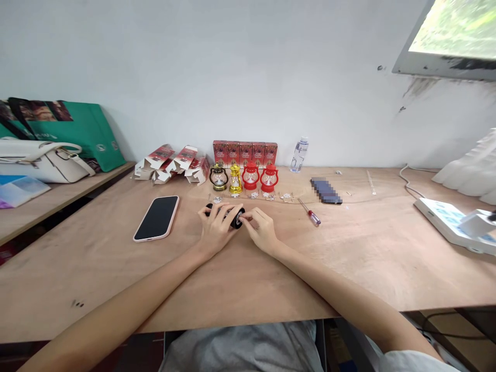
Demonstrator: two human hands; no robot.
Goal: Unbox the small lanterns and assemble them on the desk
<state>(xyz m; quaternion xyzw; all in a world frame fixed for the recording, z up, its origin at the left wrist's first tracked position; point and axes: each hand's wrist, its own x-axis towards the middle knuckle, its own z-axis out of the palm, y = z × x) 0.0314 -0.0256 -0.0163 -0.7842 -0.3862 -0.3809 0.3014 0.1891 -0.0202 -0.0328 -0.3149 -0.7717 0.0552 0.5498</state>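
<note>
A small black lantern (237,219) lies on its side near the middle of the table, its round base turned to the right. My left hand (217,227) is wrapped over its body, covering most of it. At the open underside of the base, the thumb and fingers of my right hand (259,228) are pinched together; whatever they hold is too small to make out. Behind my hands stand a black-and-gold lantern (219,178), a gold lantern (235,180) and two red lanterns (250,176). Small metal and white parts (253,196) lie in a row before them.
A screwdriver (311,213) lies to the right, a phone (157,219) to the left. Red boxes (245,153) stand against the wall beside opened cartons (170,164) and a water bottle (299,155). Farther right are a pixelated dark object (326,190) and a power strip (445,222).
</note>
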